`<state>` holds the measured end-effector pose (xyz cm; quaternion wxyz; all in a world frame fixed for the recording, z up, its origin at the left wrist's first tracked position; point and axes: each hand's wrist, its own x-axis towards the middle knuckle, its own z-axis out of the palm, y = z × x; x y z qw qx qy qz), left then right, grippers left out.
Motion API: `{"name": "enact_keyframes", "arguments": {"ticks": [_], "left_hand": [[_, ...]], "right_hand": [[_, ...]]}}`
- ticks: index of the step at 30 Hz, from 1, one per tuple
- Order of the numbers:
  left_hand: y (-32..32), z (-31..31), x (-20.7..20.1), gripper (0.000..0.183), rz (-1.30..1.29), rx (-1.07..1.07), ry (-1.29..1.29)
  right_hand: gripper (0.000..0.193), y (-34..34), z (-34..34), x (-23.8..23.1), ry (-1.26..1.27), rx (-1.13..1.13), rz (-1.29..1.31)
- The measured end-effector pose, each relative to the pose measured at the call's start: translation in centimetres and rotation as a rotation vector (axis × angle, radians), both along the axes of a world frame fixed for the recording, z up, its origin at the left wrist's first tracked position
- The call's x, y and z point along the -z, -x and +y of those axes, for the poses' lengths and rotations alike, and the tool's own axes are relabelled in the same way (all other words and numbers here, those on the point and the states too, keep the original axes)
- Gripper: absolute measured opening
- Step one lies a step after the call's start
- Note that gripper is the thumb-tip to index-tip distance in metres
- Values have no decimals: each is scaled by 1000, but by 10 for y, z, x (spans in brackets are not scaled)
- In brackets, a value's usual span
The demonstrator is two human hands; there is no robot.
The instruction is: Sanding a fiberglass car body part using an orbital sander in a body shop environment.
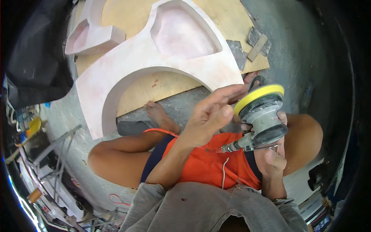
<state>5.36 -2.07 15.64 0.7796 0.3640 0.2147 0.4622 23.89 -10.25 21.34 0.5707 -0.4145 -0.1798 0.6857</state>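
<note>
Two hands showed on my feed: the right hand (276,156) gripped the sander (266,117), the left hand (210,118) stood loosely spread by its pad (253,95), a white form (131,54) beyond

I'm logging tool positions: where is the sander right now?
In the head view, the sander is right of centre, held in the right hand, its yellow pad close to the left hand.

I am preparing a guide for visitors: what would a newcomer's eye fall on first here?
First, the yellow-rimmed sander, right of centre, held in the right grip, with the left grip beside it. Next, the large white curved piece at the top, lying over a plywood board.
</note>
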Motion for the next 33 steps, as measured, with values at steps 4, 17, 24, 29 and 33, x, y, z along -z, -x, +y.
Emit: {"name": "enact_keyframes", "arguments": {"ticks": [4,17,24,29,33], "left_hand": [[2,-15,7,49,-19,10,99],[19,-40,30,40,-78,-98,267],[21,-46,31,38,-76,-99,279],[18,-47,36,40,51,-195,147],[13,-48,38,40,-35,-84,253]], "right_hand": [[104,7,-1,3,80,-37,-132],[90,24,2,28,66,-130,-316],[82,24,4,30,-46,-206,-166],[79,21,1,35,-29,-155,-176],[78,16,-1,34,-67,-178,-144]]}}
